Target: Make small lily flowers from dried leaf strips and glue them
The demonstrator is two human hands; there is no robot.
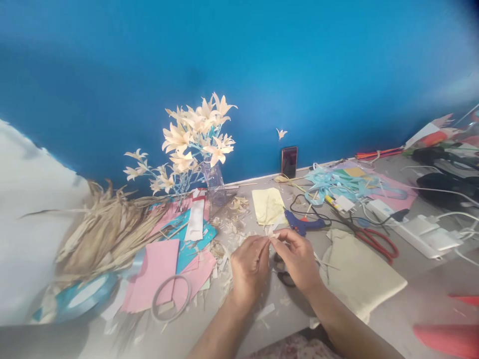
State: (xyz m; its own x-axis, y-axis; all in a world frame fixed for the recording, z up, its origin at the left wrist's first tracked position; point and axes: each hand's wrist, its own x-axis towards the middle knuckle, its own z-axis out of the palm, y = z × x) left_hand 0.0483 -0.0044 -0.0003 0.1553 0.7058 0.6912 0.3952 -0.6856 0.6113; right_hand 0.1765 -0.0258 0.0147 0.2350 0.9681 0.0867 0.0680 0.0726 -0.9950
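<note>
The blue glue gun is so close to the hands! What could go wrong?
If the blue glue gun is hot, which I can't tell, the right hand might brush it and get burned. The small pale piece at the fingertips of the right hand and left hand could slip and get lost among the pale scraps.

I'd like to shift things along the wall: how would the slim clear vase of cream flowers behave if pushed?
The slim clear vase may tip easily, since its cream flowers spread well beyond its sides. Their thin, pointed petals look fragile and could bend if bumped. Its weight is uncertain: glass or plastic, I can't tell.
</note>
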